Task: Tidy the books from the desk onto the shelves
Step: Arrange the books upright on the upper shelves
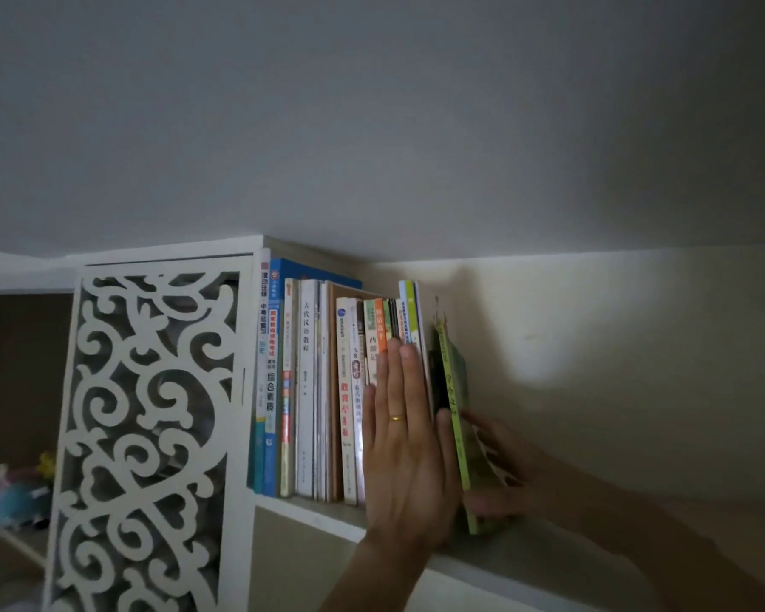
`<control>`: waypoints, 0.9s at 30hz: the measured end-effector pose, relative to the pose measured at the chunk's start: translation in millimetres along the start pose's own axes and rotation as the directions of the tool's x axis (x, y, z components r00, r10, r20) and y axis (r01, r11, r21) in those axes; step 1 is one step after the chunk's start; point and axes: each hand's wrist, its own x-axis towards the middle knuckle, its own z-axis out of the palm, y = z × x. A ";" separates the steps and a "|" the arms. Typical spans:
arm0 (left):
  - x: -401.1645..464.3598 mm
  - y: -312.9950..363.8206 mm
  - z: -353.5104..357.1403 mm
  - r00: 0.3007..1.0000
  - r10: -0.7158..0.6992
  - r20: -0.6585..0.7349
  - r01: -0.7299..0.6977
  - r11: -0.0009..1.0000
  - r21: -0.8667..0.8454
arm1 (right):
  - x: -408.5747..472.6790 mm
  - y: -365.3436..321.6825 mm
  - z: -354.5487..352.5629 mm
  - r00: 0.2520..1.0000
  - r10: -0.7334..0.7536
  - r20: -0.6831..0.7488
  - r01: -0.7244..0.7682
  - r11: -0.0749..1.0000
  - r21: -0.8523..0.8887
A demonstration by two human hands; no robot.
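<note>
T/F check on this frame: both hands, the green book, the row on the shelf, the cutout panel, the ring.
1. The left hand lies flat, fingers straight, against the row of upright books. True.
2. The right hand is empty. False: it holds the thin green-spined book at the row's right end.
3. The white carved scrollwork panel stands right of the books. False: it is left of them.
4. A gold ring is on the left hand. True.
5. The white shelf board carries the books. True.

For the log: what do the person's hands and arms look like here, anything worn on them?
Both are bare, with no gloves and no sleeves in view. The left hand wears a plain gold band on one finger. The right hand lies in shadow; no ring or watch can be made out on it.
</note>
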 end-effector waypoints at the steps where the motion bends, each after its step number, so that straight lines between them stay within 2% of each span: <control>1: 0.2 -0.3 -0.5 1.000 -0.012 0.008 0.012 1.000 -0.006 | -0.3 -1.9 3.2 1.000 0.004 -0.010 -0.005 0.999 -0.033; 6: -3.1 -4.1 -7.0 0.997 0.033 0.072 -0.036 0.999 0.040 | -3.6 -1.2 9.8 0.976 -0.035 -0.213 -0.042 0.937 -0.346; 9: -9.4 -6.8 -11.4 0.995 0.047 0.084 -0.050 0.998 0.034 | -2.0 0.4 15.1 0.960 -0.014 -0.278 -0.090 0.928 -0.360; 15: -18.7 -2.5 -11.2 0.999 -0.035 0.024 0.036 0.998 -0.042 | 1.0 -8.0 22.8 0.961 0.055 -0.270 -0.167 0.895 -0.414; 17: -18.5 1.0 -9.6 0.998 -0.063 -0.008 0.062 0.998 -0.031 | 2.6 -8.5 31.6 0.950 0.044 -0.309 -0.205 0.833 -0.514; 23: -17.4 7.4 -16.3 0.981 -0.191 -0.037 0.194 0.970 0.145 | -6.0 -8.0 53.6 0.927 -0.057 -0.372 -0.251 0.643 -0.724; 25: -18.0 11.6 -21.4 0.977 -0.209 -0.046 0.213 0.971 0.112 | -14.6 -18.8 61.2 0.900 -0.118 -0.419 -0.287 0.564 -0.774; 27: -23.0 20.8 -29.2 0.974 -0.216 -0.075 0.217 0.976 0.005 | -25.8 -25.7 68.7 0.834 -0.255 -0.490 -0.333 0.476 -0.814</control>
